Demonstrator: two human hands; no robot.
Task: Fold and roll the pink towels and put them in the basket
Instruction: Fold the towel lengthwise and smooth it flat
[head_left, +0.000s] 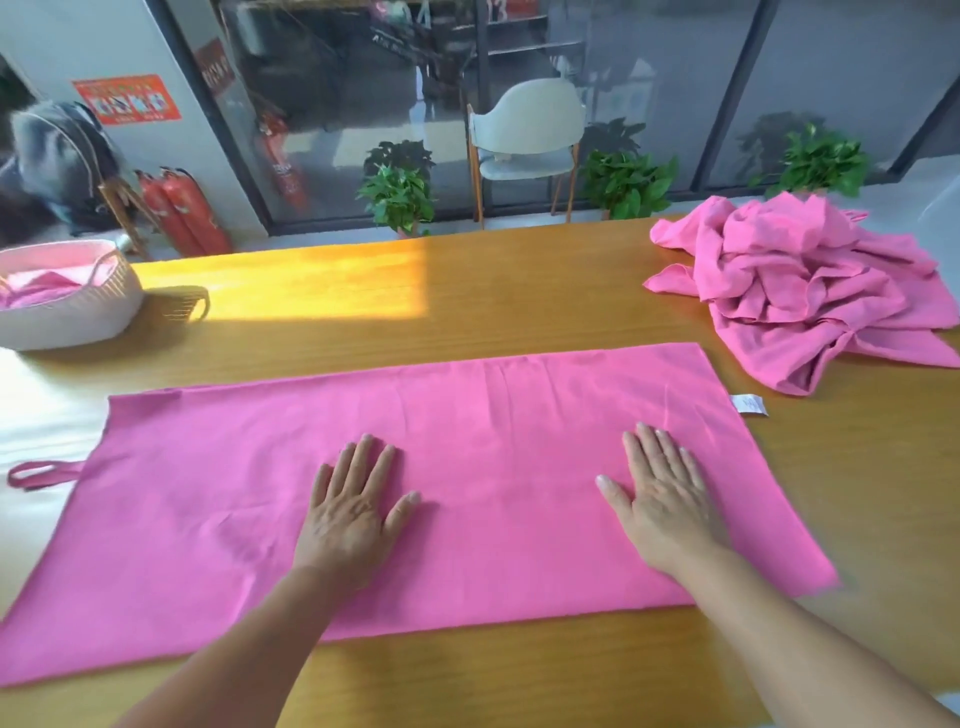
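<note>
So from where I'm watching, there's one flat pink microfibre towel (467, 467) spread out lengthwise across the orange-brown wooden tabletop (467, 312), and I'll use that towel as my reference for everything else. Both hands are laid palm-down on it with fingers straight and slightly fanned, not gripping anything. The left hand (353, 506) sits around the middle of the towel, the right hand (662, 499) is further toward the towel's right end. Bare forearms come in from the near edge.

Off the towel's left edge a small pink hanging loop (44, 474) sticks out, and on the right edge there's a little white care label (749, 405) poking past the hem. The towel's left end hangs past the wood onto a pale surface I can't really make out.

Beyond the towel's far right corner, just apart from it, is a crumpled heap of pink towels (800, 296). Beyond the far left corner, well apart, sits a white woven rope basket (78, 312) with handles, and there's already pink fabric inside it.

Farther behind the towel, past the tabletop: a grey chair with wooden legs (524, 140), three leafy green potted plants (397, 192), red fire extinguishers (182, 213) and a dark glass wall (571, 78).
</note>
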